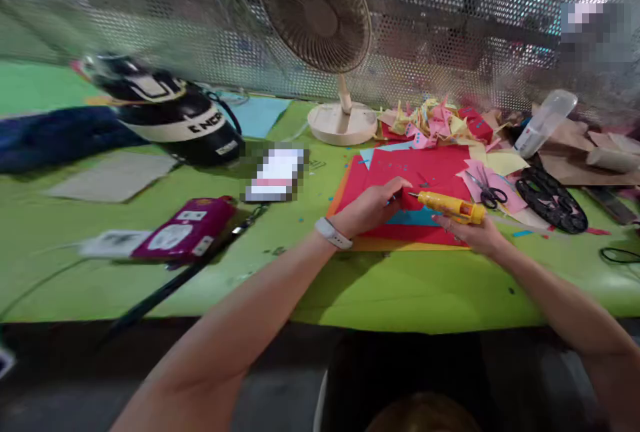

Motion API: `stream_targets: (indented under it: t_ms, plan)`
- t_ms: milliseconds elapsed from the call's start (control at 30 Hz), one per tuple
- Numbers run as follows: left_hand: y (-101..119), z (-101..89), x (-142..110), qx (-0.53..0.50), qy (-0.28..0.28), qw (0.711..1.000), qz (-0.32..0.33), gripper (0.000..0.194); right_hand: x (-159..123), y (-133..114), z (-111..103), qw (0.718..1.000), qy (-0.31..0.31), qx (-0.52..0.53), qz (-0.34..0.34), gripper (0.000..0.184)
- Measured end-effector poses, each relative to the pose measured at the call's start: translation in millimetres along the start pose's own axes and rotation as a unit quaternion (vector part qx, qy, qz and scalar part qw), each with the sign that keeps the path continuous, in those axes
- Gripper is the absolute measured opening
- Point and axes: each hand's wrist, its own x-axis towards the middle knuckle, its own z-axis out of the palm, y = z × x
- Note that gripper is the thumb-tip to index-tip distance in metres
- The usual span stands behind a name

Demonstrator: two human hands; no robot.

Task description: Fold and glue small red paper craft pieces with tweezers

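Observation:
My right hand (477,235) is closed around a yellow tool (447,207) with a slim barrel and a thin metal tip, which points left. My left hand (370,209), with a white band at its wrist, has its fingers bent together close to that tip. Whatever they pinch is too small and hidden to make out. Both hands are over stacked red paper sheets (425,165), with a strip of blue paper (415,217) showing between them. Dark-handled scissors (493,195) lie right of the sheets, on pink paper scraps.
A fan (343,124) stands behind the sheets beside a pile of paper scraps (440,122). On the right are a clear bottle (547,122) and a black oval object (553,199). Leftward lie a phone (277,174), a maroon box (185,229) and a large black bottle (175,112).

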Motion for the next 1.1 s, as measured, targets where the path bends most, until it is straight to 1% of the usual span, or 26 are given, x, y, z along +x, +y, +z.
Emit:
stream_targets:
  t_ms: [200, 300, 600, 800, 933, 1100]
  plan:
    - [0.9, -1.0, 1.1, 0.006, -0.015, 1.000, -0.018, 0.015, 2.2, 1.4, -1.1, 1.000, -0.003, 0.008, -0.002, 0.030]
    - [1.0, -1.2, 0.8, 0.003, -0.018, 1.000, -0.021, 0.015, 2.4, 3.4, -1.7, 1.000, -0.005, -0.002, -0.003, 0.031]
    - [2.4, -0.7, 1.8, -0.014, -0.011, 1.000, -0.014, 0.012, 3.8, 11.4, -0.6, 1.000, -0.002, 0.013, -0.002, 0.031]
    - [2.3, -0.5, 1.7, -0.009, -0.013, 1.000, -0.022, 0.013, 4.0, 12.7, -0.7, 1.000, 0.001, 0.002, 0.003, 0.036]
    - [1.7, -0.1, 1.5, -0.007, -0.011, 1.000, -0.014, 0.014, 4.0, 11.8, 0.3, 1.000, 0.006, 0.017, 0.005, 0.034]
    - [2.4, -0.6, 1.1, -0.006, -0.008, 1.000, -0.018, 0.012, 4.3, 12.0, -0.3, 1.000, -0.001, 0.002, 0.014, 0.033]
